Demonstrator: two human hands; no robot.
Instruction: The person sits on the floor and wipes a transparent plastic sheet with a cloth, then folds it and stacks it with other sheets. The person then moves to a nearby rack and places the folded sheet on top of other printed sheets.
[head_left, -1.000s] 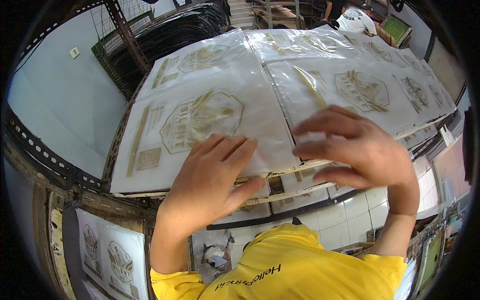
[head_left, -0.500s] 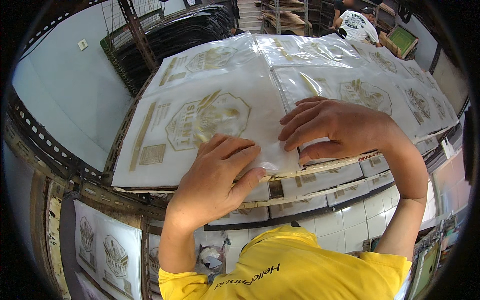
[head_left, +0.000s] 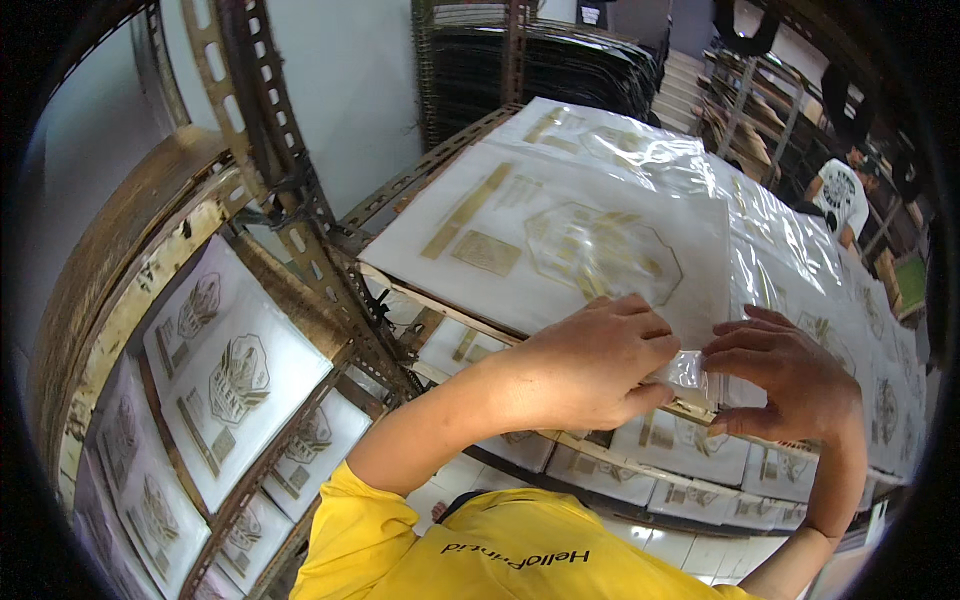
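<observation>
A clear, whitish plastic bag (head_left: 570, 235) with a gold badge-shaped print lies flat on the top shelf, its near corner by my hands. My left hand (head_left: 600, 365) is over its near edge, the fingers curled together on the plastic with the thumb below. Shiny, creased film shows beside its fingertips. To the right, my right hand (head_left: 785, 375) arches over the seam between this bag and the neighbouring printed bag (head_left: 820, 325). Its fingers are spread and the thumb stands apart from them. The exact contact under the left fingers is hidden.
More printed bags lie on the lower shelves (head_left: 690, 440) and on the left rack (head_left: 240, 380). A slotted metal upright (head_left: 270, 130) rises at the shelf's left corner. Dark stacked sheets (head_left: 580, 85) are behind. A person in a white shirt (head_left: 842, 198) is at the far right.
The view has swung left, bringing more of the left rack in. My left hand's fingers have closed in at the bag's near corner. My right hand remains beside it, fingers apart.
</observation>
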